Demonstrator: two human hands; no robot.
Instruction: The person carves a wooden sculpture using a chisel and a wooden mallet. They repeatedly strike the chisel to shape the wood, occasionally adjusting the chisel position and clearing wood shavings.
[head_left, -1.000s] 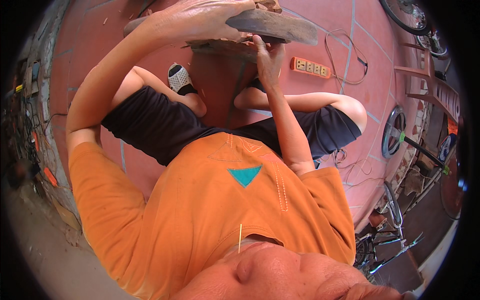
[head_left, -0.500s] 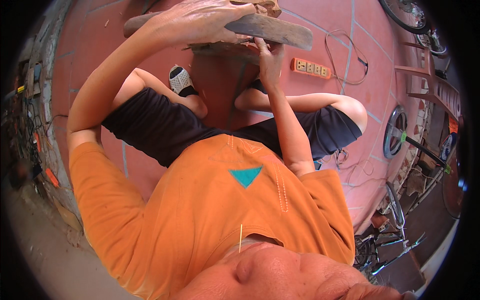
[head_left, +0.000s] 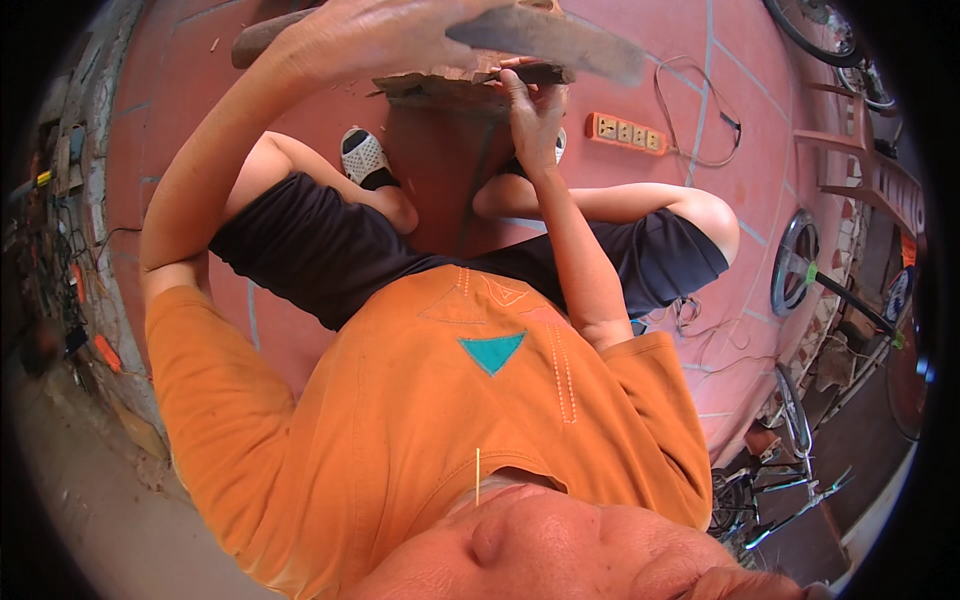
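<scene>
My left hand [head_left: 385, 45] is closed around a long, flat wooden bat [head_left: 560, 42] near the top of the view. The bat's right end is smeared by motion and passes above my right hand [head_left: 537, 125]. With thumb and fingers closed, my right hand grips a short dark piece [head_left: 542, 74], perhaps a chisel, whose kind I cannot make out. It rests at the right end of a rough-edged wooden block [head_left: 440, 88] between my feet. Part of a lighter carved-looking piece of wood [head_left: 543, 5] shows at the top edge, mostly hidden behind the bat.
An orange power strip [head_left: 626, 133] lies on the red tiles right of my right hand, its cable [head_left: 700, 160] looped beside it. Farther right are a pink plastic chair [head_left: 865, 160], a wheel [head_left: 795, 262] and bicycle parts [head_left: 790, 480]. Clutter [head_left: 60, 240] lines the left wall.
My left hand and the bat have shifted up, away from my right hand, uncovering more of the dark piece and the block. My right hand has barely moved.
</scene>
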